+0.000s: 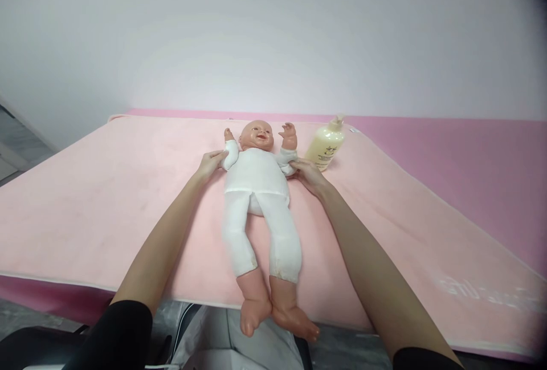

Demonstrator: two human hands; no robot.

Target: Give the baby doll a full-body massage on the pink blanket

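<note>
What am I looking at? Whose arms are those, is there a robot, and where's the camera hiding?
There's no robot here. These are a person's own two bare hands. There is just one picture, and its camera sits on that person's head, looking forward and down, so you see almost what they see.

A doll in white lies on its back on a pink cloth, its feet toward the person and poking past the edge. The left hand holds one of the doll's arms, and the right hand holds the other. Beside the right hand is a pale yellow pump bottle.
</note>
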